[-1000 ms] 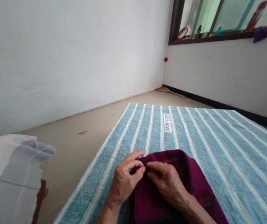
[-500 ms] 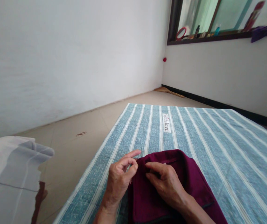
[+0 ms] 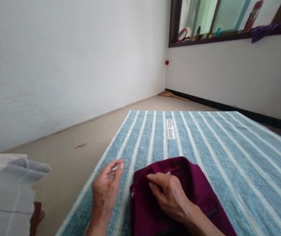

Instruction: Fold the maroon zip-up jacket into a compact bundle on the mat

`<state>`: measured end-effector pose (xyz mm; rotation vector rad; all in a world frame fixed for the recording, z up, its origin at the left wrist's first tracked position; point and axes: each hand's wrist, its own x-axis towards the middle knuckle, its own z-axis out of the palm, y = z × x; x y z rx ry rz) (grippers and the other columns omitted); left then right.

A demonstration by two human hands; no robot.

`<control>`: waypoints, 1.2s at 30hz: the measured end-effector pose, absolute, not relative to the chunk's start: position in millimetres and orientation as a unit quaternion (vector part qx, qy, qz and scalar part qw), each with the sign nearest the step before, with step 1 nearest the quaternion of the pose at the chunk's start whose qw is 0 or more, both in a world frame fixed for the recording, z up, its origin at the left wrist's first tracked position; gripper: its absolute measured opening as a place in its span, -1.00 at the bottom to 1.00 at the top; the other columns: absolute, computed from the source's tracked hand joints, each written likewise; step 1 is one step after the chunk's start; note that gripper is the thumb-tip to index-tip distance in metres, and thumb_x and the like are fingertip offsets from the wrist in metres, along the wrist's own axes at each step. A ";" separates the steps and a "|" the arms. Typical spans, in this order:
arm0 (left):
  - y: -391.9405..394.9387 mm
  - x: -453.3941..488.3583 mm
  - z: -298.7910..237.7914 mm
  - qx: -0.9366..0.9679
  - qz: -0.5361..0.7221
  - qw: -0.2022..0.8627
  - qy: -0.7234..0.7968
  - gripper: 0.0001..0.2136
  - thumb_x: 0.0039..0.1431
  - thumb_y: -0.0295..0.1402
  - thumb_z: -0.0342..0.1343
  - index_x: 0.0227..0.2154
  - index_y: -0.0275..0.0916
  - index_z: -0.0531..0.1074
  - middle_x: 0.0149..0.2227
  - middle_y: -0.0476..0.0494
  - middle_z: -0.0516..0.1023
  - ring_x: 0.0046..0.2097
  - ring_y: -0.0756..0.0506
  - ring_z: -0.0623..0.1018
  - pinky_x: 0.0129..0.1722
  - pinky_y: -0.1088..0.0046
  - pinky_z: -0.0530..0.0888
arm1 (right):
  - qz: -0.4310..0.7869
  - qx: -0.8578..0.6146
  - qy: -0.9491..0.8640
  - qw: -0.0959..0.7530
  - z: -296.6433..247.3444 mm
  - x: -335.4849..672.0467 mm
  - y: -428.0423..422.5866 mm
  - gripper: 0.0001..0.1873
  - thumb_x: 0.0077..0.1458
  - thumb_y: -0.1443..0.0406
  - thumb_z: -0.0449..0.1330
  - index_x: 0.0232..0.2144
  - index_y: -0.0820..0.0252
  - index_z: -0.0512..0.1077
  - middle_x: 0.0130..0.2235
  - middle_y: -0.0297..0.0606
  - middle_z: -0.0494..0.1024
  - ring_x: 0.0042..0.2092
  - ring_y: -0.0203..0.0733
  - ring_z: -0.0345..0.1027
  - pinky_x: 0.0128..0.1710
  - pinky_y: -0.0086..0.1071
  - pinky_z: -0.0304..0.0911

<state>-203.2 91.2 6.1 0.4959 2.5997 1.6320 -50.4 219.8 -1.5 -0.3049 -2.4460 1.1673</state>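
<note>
A maroon garment (image 3: pixel 196 193) lies folded on a blue mat with white stripes (image 3: pixel 229 154). My right hand (image 3: pixel 167 193) rests on the garment near its collar edge, fingers curled and pressing the cloth. To the left of the garment, my left hand (image 3: pixel 106 190) hovers over the mat with loosely bent fingers that are apart and hold nothing. A small white letter shows on the garment's left edge.
A white label reading "With love" (image 3: pixel 170 128) is sewn on the mat. Folded white cloth (image 3: pixel 8 193) lies at the left on the beige floor. A broom (image 3: pixel 172 95) lies in the far corner. A window sill (image 3: pixel 219 32) holds small items.
My left hand has let go of the garment's collar and moved left, off the cloth. My right hand stays on the garment. The view has shifted slightly.
</note>
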 end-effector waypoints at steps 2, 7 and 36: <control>107.1 -184.8 13.9 0.244 0.502 0.091 0.825 -0.70 -0.03 -0.09 0.15 -0.31 -0.17 0.53 -0.22 -0.12 0.62 -0.15 -0.20 0.57 -0.11 0.32 0.46 | 0.422 -0.108 -0.875 0.211 -0.4 -49.8 220.1 -0.76 0.19 0.38 0.00 -0.36 0.15 0.47 -0.44 -0.30 0.49 -0.41 -0.29 0.33 -0.36 -0.46 0.10; 134.0 -170.2 19.5 0.312 0.460 0.152 0.817 -0.71 -0.07 -0.22 0.17 -0.26 -0.21 0.52 -0.25 -0.13 0.63 -0.19 -0.19 0.59 -0.11 0.30 0.46 | 0.444 -0.118 -0.861 0.219 -1.0 -48.9 221.3 -0.75 0.18 0.40 0.00 -0.41 0.16 0.46 -0.49 -0.34 0.46 -0.46 -0.31 0.29 -0.41 -0.47 0.09; 130.3 -175.5 21.7 0.251 0.543 0.330 0.730 -0.82 -0.16 -0.37 0.27 -0.40 -0.24 0.55 -0.43 -0.03 0.60 -0.36 -0.05 0.51 -0.30 0.47 0.40 | 0.588 -0.206 -0.732 0.277 -11.4 -56.0 226.2 -0.76 0.04 0.46 0.15 -0.26 0.16 0.54 -0.45 -0.39 0.48 -0.38 -0.32 0.36 -0.37 -0.50 0.20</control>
